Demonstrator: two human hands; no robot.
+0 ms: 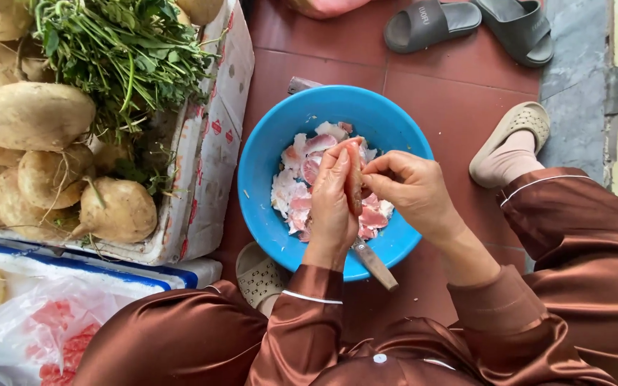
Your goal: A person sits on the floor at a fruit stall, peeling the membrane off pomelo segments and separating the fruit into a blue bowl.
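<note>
Over the blue plastic bowl (266, 161) at the centre, the left hand (332, 204) grips a strip of raw meat (353, 187) upright, fingers wrapped round it. The right hand (410, 187), at three o'clock of the strip, pinches its edge with the fingertips. A wooden knife handle (375, 264) juts out at six o'clock. Pale root vegetables (33, 114) lie at nine o'clock.

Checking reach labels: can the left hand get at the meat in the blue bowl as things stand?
Probably yes. The left hand hangs right over the meat in the open blue bowl, with nothing between them. But its fingers are wrapped round a strip of meat that the right hand pinches, so it is occupied.
</note>
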